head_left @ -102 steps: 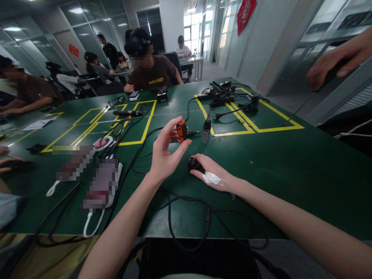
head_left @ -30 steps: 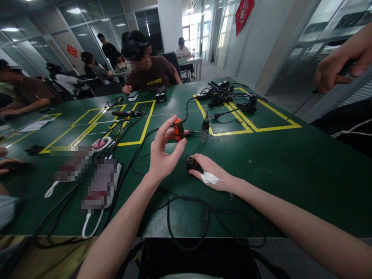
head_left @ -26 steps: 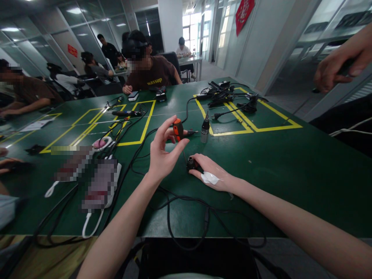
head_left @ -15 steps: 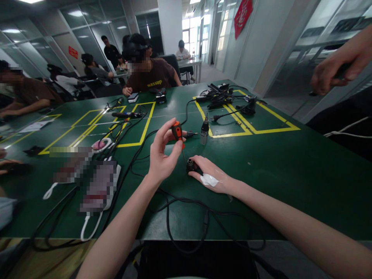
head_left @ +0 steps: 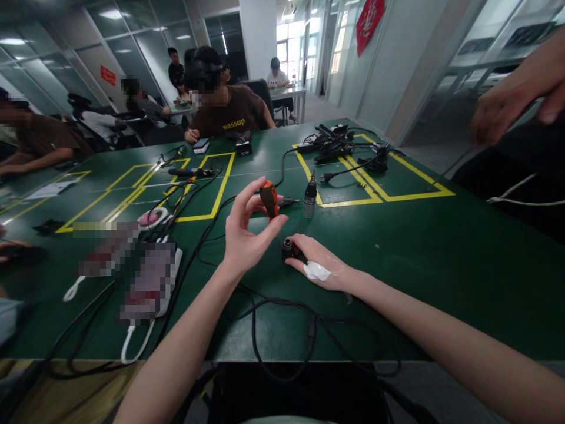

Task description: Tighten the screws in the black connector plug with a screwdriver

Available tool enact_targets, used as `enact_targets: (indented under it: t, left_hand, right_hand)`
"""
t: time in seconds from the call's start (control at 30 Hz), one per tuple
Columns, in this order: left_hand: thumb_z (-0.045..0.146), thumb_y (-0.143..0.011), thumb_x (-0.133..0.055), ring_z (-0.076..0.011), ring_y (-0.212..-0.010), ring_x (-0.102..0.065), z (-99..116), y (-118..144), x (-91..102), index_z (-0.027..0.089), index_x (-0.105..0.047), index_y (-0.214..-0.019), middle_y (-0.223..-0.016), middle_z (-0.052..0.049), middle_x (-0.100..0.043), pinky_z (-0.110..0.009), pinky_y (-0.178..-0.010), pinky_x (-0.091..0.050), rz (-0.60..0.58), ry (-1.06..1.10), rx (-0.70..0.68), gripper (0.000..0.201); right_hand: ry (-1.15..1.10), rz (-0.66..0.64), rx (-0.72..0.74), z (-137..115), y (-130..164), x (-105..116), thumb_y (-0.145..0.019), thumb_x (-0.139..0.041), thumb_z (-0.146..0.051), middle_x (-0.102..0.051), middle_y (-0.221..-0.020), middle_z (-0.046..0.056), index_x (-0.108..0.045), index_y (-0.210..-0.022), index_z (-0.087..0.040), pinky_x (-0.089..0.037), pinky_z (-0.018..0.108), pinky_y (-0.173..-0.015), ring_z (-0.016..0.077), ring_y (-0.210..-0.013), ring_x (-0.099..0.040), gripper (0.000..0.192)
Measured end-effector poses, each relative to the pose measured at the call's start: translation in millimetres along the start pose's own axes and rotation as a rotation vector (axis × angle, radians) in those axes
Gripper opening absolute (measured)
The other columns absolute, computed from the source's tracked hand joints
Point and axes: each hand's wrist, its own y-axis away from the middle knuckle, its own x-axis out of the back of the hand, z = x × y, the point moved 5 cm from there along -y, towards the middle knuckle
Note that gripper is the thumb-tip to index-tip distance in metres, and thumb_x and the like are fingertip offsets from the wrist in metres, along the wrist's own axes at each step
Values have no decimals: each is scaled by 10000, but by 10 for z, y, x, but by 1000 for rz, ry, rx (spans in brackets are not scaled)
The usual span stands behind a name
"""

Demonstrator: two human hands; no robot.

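Note:
My left hand [head_left: 247, 229] is closed around the handle of an orange-and-black screwdriver [head_left: 268, 199], held between fingers and thumb. Its thin shaft points down towards a small black cylindrical part with a metal collar [head_left: 288, 246]. Whether the tip touches that part I cannot tell. My right hand [head_left: 320, 262], with a white patch near the thumb, lies low over the table and grips the part between thumb and fingers. Just beyond it, a black-and-grey tool body with a pointed tip [head_left: 310, 197] stands upright. Behind my left fingers lies a dark cable end [head_left: 289, 202].
Black cables [head_left: 282, 301] loop across the green table [head_left: 441, 265] in front of me. Phones with white cables [head_left: 150, 282] lie at left. A pile of black tools and cords [head_left: 333, 144] sits at the back. Another person's hand [head_left: 507, 100] hovers at upper right.
The screwdriver handle has turned and tilted slightly in my left hand, and my left thumb has shifted right. My right hand stays in place. The other person's hand at right has moved.

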Motion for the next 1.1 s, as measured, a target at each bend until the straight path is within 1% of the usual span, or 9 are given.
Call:
enact_targets:
  t: [0.1, 0.23, 0.37, 0.47, 0.57, 0.73, 0.8, 0.97, 1.1]
  left_hand:
    - [264, -899, -862, -175, -1015, -799, -24, -1, 10, 332, -523, -1505, -1190, -33, -795, -273, -876, -652, 27, -4, -12, 698]
    - [246, -955, -793, -158, -977, -810, -59, 33, -16, 359, -466, -1557, -1423, -81, -700, -307, -929, -675, 6, 64, 48, 694]
    - [219, -1031, -669, -150, -960, -808, -32, 49, -55, 346, -464, -1548, -1280, -59, -761, -334, -955, -668, -36, 121, 59, 571]
    - [219, -966, -769, -159, -1009, -789, -37, 34, -33, 332, -500, -1511, -1159, -30, -777, -291, -919, -653, 7, 65, 29, 619]
    - [243, -897, -853, -119, -931, -773, -66, 20, 15, 325, -576, -1446, -1221, -28, -739, -216, -827, -647, 79, 38, 8, 620]
    - [211, -980, -750, -151, -944, -813, -57, 13, -21, 347, -444, -1580, -1238, -50, -767, -306, -914, -690, -41, 107, 69, 686]
    - [209, -1025, -676, -175, -989, -818, -22, 11, -25, 324, -456, -1578, -1236, -72, -783, -331, -921, -693, -77, 106, 64, 606]
    - [232, -947, -801, -190, -1007, -811, -33, -7, 29, 326, -505, -1529, -1108, -37, -802, -311, -893, -679, -21, 41, 38, 660]
    - [215, -885, -869, -147, -980, -808, -64, -5, 36, 349, -555, -1493, -1329, -53, -748, -250, -901, -675, 9, 64, 40, 697]
  right_hand:
    - [17, -4, 12, -13, -3, 15, -1004, -700, -279, -707, -1116, 107, -598, -1253, -207, -570, 465, -924, 287, -1019, -682, 279]
    - [46, 4, 30, -14, 3, 38, -1011, -685, -269, -715, -1161, 126, -601, -1262, -205, -579, 487, -942, 305, -1045, -693, 272]
    - [56, 12, 43, -2, 11, 65, -1007, -675, -245, -719, -1188, 123, -603, -1260, -222, -582, 491, -955, 311, -1068, -703, 263]
    - [61, 7, 37, 7, 12, 75, -1007, -663, -221, -719, -1194, 133, -596, -1264, -209, -579, 493, -963, 313, -1078, -702, 266]
    - [68, 4, 37, 10, 13, 75, -1002, -672, -226, -717, -1189, 140, -597, -1260, -200, -577, 497, -956, 314, -1065, -697, 270]
    - [65, 11, 43, 34, 8, 56, -999, -685, -242, -715, -1158, 129, -597, -1265, -204, -571, 482, -932, 304, -1039, -692, 283]
    - [62, 6, 44, 39, 3, 51, -998, -686, -238, -715, -1150, 127, -593, -1273, -201, -569, 477, -924, 302, -1037, -689, 292]
    - [74, -28, 46, -7, -17, 75, -1013, -667, -236, -711, -1165, 131, -596, -1268, -197, -554, 474, -938, 297, -1054, -677, 268]
    - [86, -50, 41, -43, -36, 109, -1013, -664, -214, -704, -1184, 161, -598, -1267, -152, -540, 485, -951, 313, -1073, -672, 270]
